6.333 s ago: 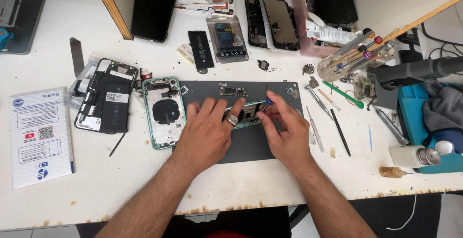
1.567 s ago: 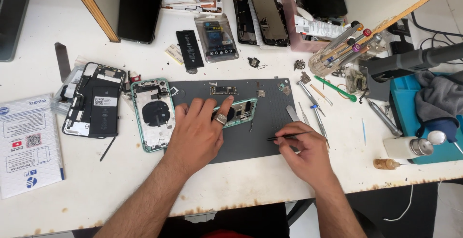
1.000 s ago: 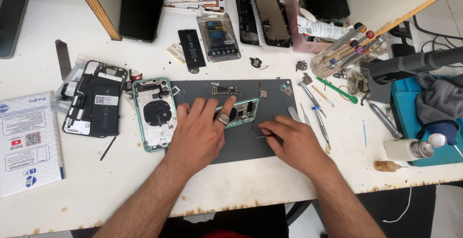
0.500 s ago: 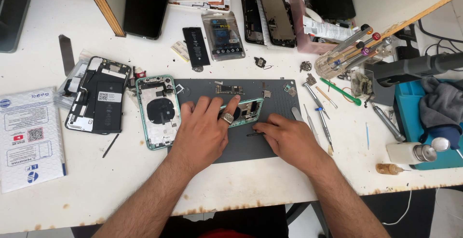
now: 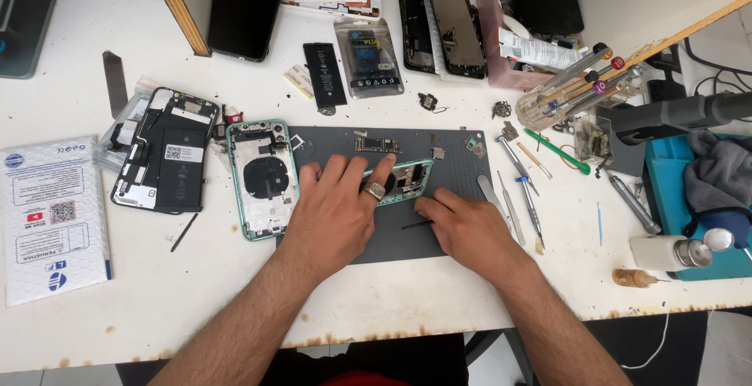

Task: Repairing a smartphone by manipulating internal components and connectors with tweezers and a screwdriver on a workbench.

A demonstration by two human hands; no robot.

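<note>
Both grips sit near the centre of the frame on a dark grey work mat [image 5: 376, 237]. Left hand [image 5: 337, 214] lies palm down with fingers spread, a ring on 1 finger, its fingertips pressing a small green-rimmed phone frame [image 5: 409, 182] flat against the mat; it pins the frame rather than closing around it. Right hand [image 5: 470, 233] rests just right of it, fingers curled loosely, the tips touching a thin dark tool [image 5: 417, 224] that lies on the mat just below the frame; whether the fingers actually pinch the tool cannot be told.

Just left of the left hand, a green phone back housing [image 5: 262, 178] lies open side up, overlapping the mat's left edge. Further left, a black opened phone [image 5: 166, 149] lies on the white bench [image 5: 196, 292], and at the left edge of the frame sits a white padded envelope [image 5: 53, 218].

Right of the right hand, tweezers and small screwdrivers [image 5: 513, 198] lie beside the mat, with a green plastic pry tool [image 5: 558, 151] above them. Along the top of the frame lie a black battery [image 5: 323, 77], a bagged part [image 5: 368, 57] and 2 dark phones [image 5: 442, 30]. At the lower right stands a small white bottle [image 5: 666, 251] beside a blue tray [image 5: 666, 198].
</note>
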